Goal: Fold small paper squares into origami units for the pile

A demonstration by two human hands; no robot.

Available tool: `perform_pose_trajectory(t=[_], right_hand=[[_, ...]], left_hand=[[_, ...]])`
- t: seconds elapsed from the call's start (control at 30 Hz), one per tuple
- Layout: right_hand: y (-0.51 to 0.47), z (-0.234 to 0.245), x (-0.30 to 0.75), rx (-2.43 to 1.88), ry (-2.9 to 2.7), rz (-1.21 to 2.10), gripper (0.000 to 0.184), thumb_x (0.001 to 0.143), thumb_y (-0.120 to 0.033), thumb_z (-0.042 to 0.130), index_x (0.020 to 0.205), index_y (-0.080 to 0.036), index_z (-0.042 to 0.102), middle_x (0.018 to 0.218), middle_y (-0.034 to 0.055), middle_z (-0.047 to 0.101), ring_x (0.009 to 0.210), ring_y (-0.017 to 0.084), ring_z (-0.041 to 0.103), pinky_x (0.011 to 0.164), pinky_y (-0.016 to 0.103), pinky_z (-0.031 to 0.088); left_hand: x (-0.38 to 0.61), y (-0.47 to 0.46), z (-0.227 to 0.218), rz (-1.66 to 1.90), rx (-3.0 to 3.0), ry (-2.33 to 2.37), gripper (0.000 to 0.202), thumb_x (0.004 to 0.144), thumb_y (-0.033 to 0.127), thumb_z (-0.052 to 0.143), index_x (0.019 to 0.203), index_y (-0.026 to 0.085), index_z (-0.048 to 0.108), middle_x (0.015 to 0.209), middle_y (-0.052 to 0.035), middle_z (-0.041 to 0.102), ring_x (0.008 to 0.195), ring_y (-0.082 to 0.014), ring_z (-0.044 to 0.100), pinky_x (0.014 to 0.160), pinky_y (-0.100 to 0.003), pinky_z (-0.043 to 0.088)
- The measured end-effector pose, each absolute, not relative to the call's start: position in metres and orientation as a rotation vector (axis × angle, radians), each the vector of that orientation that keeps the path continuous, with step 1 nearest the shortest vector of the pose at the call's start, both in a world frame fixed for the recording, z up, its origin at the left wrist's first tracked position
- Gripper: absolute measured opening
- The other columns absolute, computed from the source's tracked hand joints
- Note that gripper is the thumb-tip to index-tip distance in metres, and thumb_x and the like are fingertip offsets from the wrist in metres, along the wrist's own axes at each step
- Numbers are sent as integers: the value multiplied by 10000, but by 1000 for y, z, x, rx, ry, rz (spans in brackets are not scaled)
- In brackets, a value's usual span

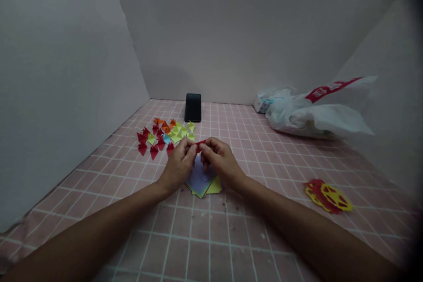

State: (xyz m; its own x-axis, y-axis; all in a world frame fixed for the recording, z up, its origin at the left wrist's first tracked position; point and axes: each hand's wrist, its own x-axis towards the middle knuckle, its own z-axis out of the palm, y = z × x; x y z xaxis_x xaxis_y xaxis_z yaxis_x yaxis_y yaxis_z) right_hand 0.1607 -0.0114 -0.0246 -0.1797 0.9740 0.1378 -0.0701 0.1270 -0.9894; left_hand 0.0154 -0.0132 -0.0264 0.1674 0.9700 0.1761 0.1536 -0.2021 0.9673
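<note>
Between my two hands is a small piece of folded red paper, pinched from both sides. My left hand grips its left end with thumb and fingertips. At the other end, my right hand has its thumb and fingers closed on the same paper, which they partly hide. Under the hands lies a stack of coloured paper sheets, purple on top, with green, orange and yellow edges showing. Just beyond my left hand, several folded paper cranes in red, orange, yellow and blue sit in a cluster.
A black phone leans near the back wall. At the back right lies a white plastic bag beside a small box. Red and yellow cut-out shapes are piled at the right on the pink checked tabletop. Walls border the table.
</note>
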Motion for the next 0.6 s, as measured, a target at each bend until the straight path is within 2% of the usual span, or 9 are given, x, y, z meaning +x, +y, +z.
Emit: perform_pose_trajectory(t=[0.13, 0.33, 0.5, 0.6], right_hand=[[-8, -19, 166, -972, -1393, 1233, 256, 820, -404, 663, 737, -193, 544, 560, -58, 551, 435, 83, 500, 432, 212, 380], [-5, -18, 169, -1053, -1386, 1128, 280, 846, -384, 625, 666, -191, 532, 521, -51, 545, 397, 77, 491, 403, 205, 362], [-5, -16, 169, -1045, -1314, 1222, 301, 828, -406, 644, 659, -197, 511, 506, -59, 546, 371, 70, 474, 383, 193, 346], [-5, -14, 169, -1028, -1264, 1265, 309, 816, -403, 655, 646, -197, 500, 498, -61, 543, 359, 66, 468, 376, 191, 344]], left_hand=[[15, -13, -22, 1027, 1567, 1061, 250, 926, 423, 514, 825, 194, 514, 563, 72, 457, 412, -82, 403, 407, -206, 323], [15, -12, -18, 986, 1530, 1049, 303, 903, 458, 533, 756, 194, 509, 578, 62, 477, 405, -81, 431, 393, -207, 363], [13, -11, -15, 984, 1590, 1135, 332, 914, 423, 513, 671, 197, 491, 465, 65, 457, 377, -82, 401, 404, -205, 319], [12, -10, -13, 983, 1616, 1151, 357, 918, 426, 510, 648, 194, 487, 468, 59, 463, 387, -82, 409, 419, -209, 317]])
